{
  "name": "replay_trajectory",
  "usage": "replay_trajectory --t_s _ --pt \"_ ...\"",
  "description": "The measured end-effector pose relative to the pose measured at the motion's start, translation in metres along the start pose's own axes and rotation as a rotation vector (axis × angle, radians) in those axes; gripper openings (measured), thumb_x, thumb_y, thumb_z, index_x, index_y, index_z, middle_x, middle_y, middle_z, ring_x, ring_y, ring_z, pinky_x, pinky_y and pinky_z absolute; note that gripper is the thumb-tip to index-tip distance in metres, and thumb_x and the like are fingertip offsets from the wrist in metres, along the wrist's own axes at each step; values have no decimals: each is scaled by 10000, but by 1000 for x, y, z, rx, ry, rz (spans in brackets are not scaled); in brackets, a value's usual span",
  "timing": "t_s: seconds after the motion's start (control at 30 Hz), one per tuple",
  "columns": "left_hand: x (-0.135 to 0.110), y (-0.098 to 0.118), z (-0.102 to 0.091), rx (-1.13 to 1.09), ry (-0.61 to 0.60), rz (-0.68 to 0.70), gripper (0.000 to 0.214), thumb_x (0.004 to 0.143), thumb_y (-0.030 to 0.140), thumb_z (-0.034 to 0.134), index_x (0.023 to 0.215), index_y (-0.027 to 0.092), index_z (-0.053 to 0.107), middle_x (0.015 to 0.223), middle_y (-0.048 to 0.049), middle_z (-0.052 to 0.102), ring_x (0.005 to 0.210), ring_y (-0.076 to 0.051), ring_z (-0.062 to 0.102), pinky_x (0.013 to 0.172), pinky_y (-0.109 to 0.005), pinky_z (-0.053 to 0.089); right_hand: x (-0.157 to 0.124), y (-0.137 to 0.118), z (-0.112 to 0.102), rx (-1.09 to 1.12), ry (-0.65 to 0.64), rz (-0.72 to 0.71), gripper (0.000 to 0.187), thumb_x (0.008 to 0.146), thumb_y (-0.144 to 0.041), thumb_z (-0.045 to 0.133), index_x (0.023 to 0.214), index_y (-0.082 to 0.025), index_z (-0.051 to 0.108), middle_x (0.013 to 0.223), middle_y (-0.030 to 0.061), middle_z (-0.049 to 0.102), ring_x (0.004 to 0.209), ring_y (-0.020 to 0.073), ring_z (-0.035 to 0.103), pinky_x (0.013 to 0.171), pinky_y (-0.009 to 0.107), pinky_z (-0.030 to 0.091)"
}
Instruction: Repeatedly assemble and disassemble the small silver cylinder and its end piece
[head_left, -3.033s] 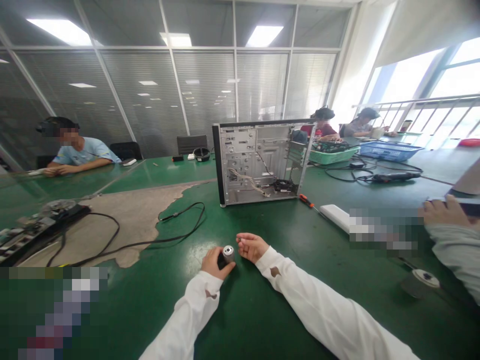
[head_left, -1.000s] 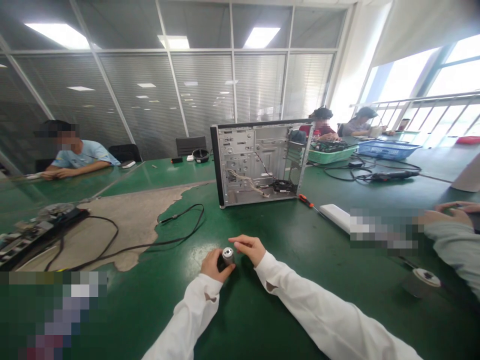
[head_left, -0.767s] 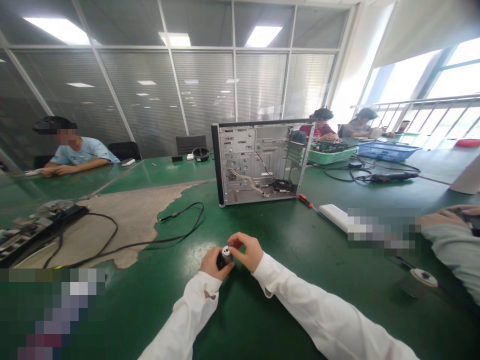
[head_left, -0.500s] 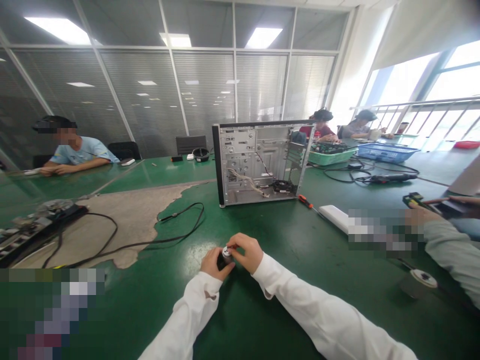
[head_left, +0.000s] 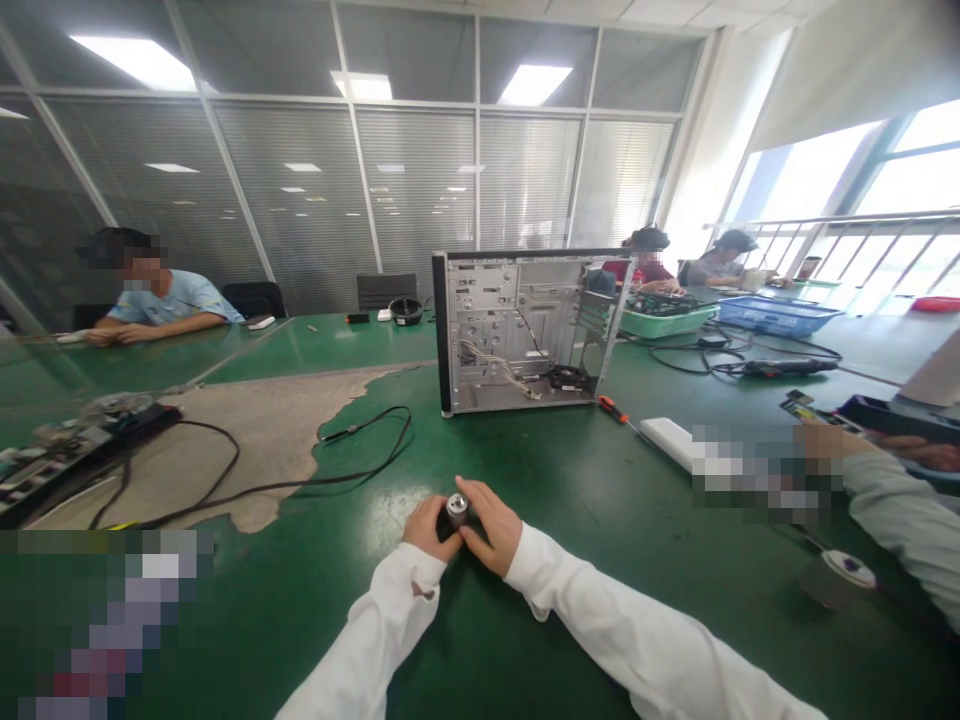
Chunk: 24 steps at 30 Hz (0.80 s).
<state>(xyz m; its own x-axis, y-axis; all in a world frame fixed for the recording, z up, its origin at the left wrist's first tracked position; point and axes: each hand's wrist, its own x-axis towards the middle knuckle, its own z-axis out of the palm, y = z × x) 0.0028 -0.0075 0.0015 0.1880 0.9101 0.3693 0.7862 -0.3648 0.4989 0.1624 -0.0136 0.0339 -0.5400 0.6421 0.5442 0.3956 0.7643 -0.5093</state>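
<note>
**Surroundings: Items Noted**

An open computer case point(head_left: 525, 330) stands upright well beyond the fingers point(head_left: 480, 505). A black cable point(head_left: 390, 455) loops to their left. An orange-handled screwdriver point(head_left: 609, 405) and a white block point(head_left: 667, 438) lie beyond them to the right. A co-worker's grey sleeve point(head_left: 900, 510) rests far right.

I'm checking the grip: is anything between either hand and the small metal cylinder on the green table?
Nothing visible. The left hand holds the metal cylinder from the left and the right hand closes on it from the right, both touching it directly. The black cable and the computer case lie farther off.
</note>
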Motion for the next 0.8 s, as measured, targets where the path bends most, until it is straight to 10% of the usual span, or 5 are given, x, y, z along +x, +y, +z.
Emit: replay_trajectory --t_s 0.57,0.8 --pt "-2 4 1 80 -39 -67 304 561 254 557 852 181 507 841 -46 566 818 -212 506 711 -330 380 -2 -1 4 19 14 3 350 709 -159 434 1053 -187 379 978 63 498 903 140 474 762 275 419" --pt "-6 9 -3 44 -53 2 339 563 290 580 878 184 518 872 -47 571 852 -204 497 734 -331 379 -52 5 -26 -94 129 61 309 732 -203 399 1040 -178 392 971 86 507 887 149 491 752 280 430"
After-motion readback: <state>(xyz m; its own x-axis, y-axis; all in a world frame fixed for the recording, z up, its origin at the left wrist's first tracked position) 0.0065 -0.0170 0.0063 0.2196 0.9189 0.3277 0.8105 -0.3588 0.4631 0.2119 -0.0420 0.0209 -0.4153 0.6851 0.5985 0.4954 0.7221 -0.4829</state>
